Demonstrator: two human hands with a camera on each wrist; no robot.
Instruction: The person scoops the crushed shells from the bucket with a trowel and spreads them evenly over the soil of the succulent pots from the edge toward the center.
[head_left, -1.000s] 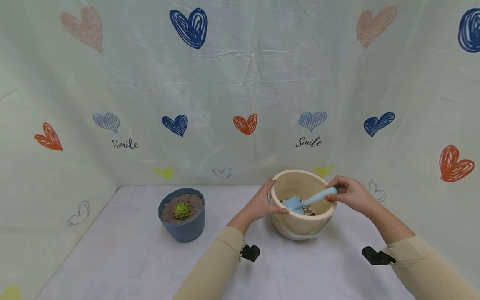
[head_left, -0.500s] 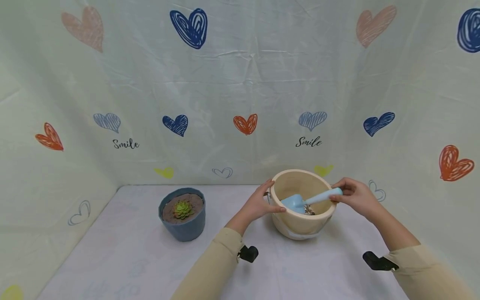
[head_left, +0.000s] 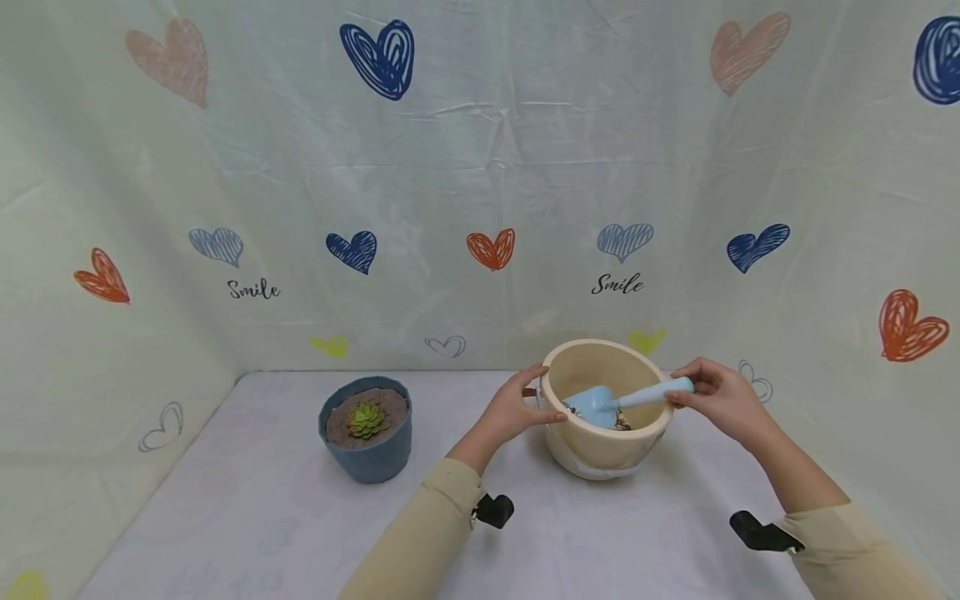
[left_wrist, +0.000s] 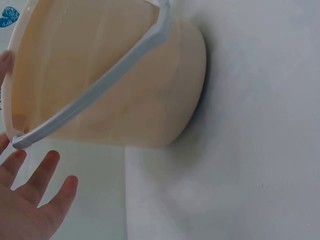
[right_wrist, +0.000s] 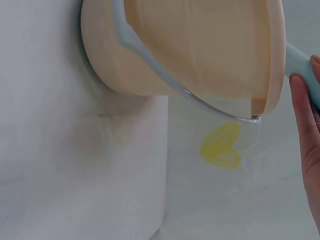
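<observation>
In the head view a cream bucket point(head_left: 600, 457) stands on the table with dark and pale bits at its bottom. A light-blue hand trowel point(head_left: 596, 404) slants inside it, blade low and handle up over the right rim. My right hand point(head_left: 723, 400) pinches the handle's end, also seen beside the rim in the right wrist view. My left hand point(head_left: 512, 410) touches the bucket's left side, thumb and forefinger spread along the rim. The left wrist view shows its other fingers point(left_wrist: 45, 172) fairly straight and apart from the bucket, below the grey bail handle point(left_wrist: 95, 92).
To the left stands a blue-grey pot point(head_left: 371, 458) with brown soil and a green succulent point(head_left: 367, 421). A white cloth covers the table point(head_left: 247, 500). Behind it hangs a pale curtain point(head_left: 420, 167) printed with hearts, close to the bucket.
My right hand has moved a little to the right and down, drawing the trowel handle further out over the rim. My left hand has slid slightly left, and the bucket has stayed put.
</observation>
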